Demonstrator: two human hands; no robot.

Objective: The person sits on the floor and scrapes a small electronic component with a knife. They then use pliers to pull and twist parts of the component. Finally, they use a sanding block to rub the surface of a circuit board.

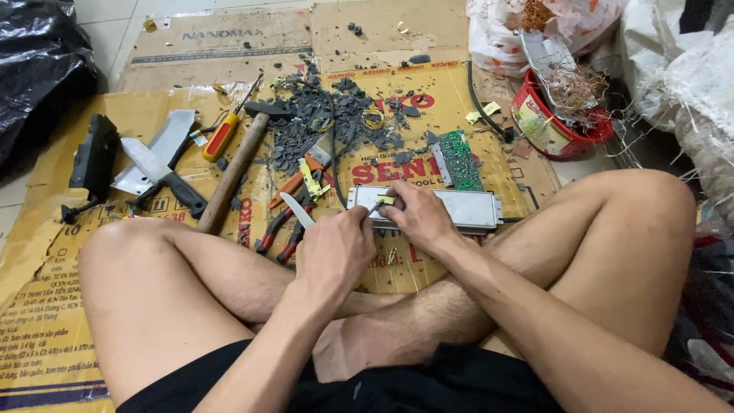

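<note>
Silver metal casing [459,208] — long, flat, rectangular — scuffed

I'm looking down at a makeshift floor workshop for stripping scrap electronics. Flattened cardboard [191,57] covers the tiled floor, strewn with a hammer [237,164], screwdriver [224,131], pliers [281,223], and dark broken fragments [336,122]. A circuit board [461,159] and a red tub [558,122] of tangled wire sit nearby.

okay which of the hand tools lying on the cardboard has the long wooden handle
The hammer, lying diagonally left of the pliers. The screwdriver has a red-and-yellow handle, and the cleaver a black one.
</note>
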